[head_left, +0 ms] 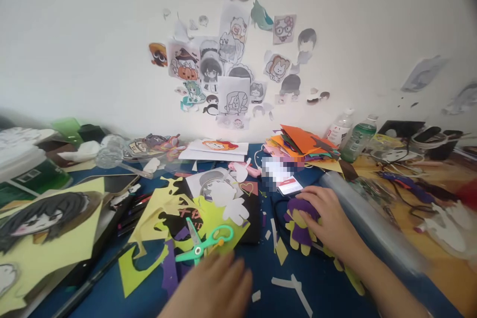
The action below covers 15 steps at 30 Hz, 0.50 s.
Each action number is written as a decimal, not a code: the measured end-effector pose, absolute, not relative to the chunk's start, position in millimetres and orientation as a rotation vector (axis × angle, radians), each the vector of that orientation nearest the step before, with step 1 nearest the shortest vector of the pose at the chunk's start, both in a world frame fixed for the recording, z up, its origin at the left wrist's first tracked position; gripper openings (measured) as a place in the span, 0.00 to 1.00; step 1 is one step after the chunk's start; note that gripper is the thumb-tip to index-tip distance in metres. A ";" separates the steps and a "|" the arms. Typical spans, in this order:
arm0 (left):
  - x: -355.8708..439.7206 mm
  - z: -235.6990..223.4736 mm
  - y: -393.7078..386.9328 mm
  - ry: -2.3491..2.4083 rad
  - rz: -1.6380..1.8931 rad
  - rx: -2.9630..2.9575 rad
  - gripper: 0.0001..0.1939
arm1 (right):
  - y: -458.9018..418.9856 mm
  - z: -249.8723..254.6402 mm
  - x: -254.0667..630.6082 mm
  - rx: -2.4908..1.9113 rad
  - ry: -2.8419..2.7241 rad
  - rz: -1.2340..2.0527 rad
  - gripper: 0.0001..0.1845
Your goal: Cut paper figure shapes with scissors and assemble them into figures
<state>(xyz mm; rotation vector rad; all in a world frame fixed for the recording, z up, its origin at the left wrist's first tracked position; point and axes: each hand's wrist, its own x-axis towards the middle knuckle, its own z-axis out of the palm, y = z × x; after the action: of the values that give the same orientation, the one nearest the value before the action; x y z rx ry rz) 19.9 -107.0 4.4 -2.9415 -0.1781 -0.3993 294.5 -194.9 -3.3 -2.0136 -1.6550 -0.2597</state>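
My right hand (330, 216) is on a small paper doll (301, 231) with purple hair, a purple dress and pale yellow limbs. Its thumb lies across the doll and its fingers curl over the head's edge. At the bottom centre my left hand (214, 285) is smeared by motion, palm down, so its finger state is unclear. Just beyond it lie scissors (199, 248) with mint-green handles, blades apart, on yellow-green paper (223, 243). A white paper cutout (234, 208) rests behind them. Purple scraps (170, 268) lie to the left of the scissors.
Yellow offcuts (160, 208) and white strips (294, 288) litter the blue mat (268, 303). A phone (290, 186) lies behind the doll. Coloured paper (301, 141) is stacked near two bottles (359, 136). A clear plastic roll (376, 223) is at right, a large drawing (48, 228) at left.
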 end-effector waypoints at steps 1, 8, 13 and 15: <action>16.7 7.2 -96.9 -0.278 -0.422 -2.880 0.15 | -195.3 -3.5 293.8 -2.004 -1.655 -0.271 0.13; 1.7 -14.2 -64.0 -0.626 -0.442 -2.773 0.34 | -188.5 -0.7 265.8 -1.849 -1.726 -0.247 0.13; 11.2 -20.1 -74.8 -0.620 -0.599 -2.717 0.19 | -157.8 3.1 223.0 -1.739 -2.048 -0.221 0.24; 13.9 -20.4 -76.3 -0.610 -0.676 -2.662 0.15 | -143.6 -0.4 211.7 -1.665 -2.135 -0.278 0.22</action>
<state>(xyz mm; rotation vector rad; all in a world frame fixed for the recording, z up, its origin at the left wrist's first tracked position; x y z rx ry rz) 13.9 -76.3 -20.4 -2.6624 -0.6103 -0.6764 211.7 -143.6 -0.4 -1.6654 -2.1349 -0.2779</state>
